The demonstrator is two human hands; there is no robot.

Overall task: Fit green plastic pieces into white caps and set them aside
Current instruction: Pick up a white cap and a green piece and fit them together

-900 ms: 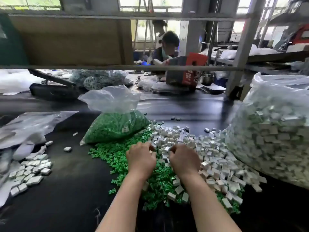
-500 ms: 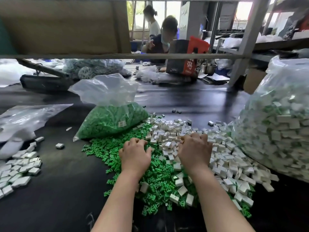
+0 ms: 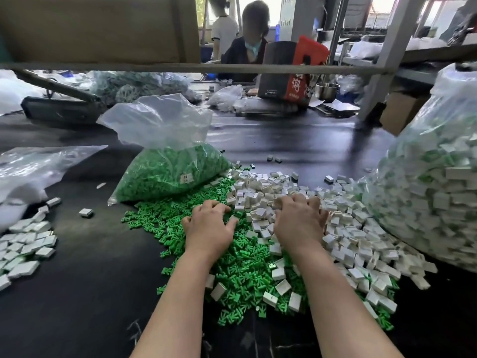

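Resting palm-down on the green pieces (image 3: 240, 264), left hand (image 3: 209, 228) had fingers curled, hold unclear | right hand (image 3: 299, 223) likewise on white caps (image 3: 343, 244) | both heaps on worktop (image 3: 77, 293)

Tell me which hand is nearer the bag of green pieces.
Left. The left hand rests on the loose green pieces just in front of the bag of green pieces; the right hand lies farther right, on the white caps.
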